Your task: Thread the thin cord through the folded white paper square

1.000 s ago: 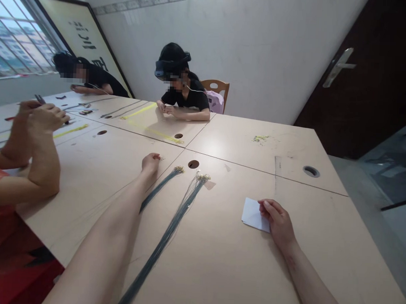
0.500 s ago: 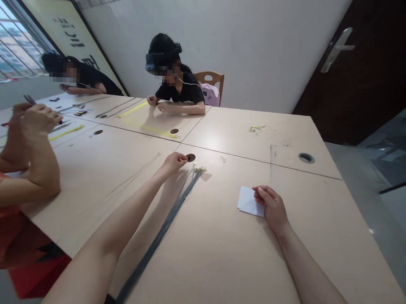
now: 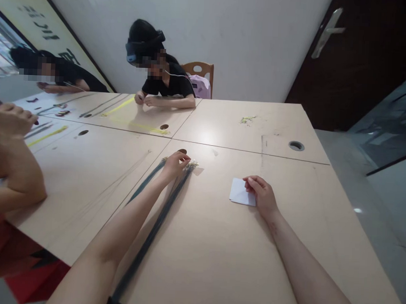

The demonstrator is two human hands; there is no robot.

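Note:
My left hand [image 3: 176, 166] reaches to the metal-tipped ends of a bundle of dark blue-grey cords [image 3: 167, 208]. Its thumb and fingers are pinched at those gold-coloured ends [image 3: 193, 164]; whether a cord is between them is too small to tell. A second bundle of similar cords [image 3: 147, 180] lies left of my wrist, partly hidden by my forearm. My right hand [image 3: 264, 196] rests at the right edge of a white square of paper [image 3: 239, 192], its fingers curled together. What those fingers hold, if anything, does not show.
A round cable hole [image 3: 182, 151] lies just beyond my left hand, and a grey-rimmed one [image 3: 296, 146] far right. Small yellow-green pieces [image 3: 248, 120] lie across the table seam. A person [image 3: 169, 79] sits opposite; another's forearm [image 3: 17, 171] leans on the table at left.
My left hand has moved right to the cord ends. The second cord bundle now shows left of my wrist. My right hand stays by the paper, while the whole view has shifted.

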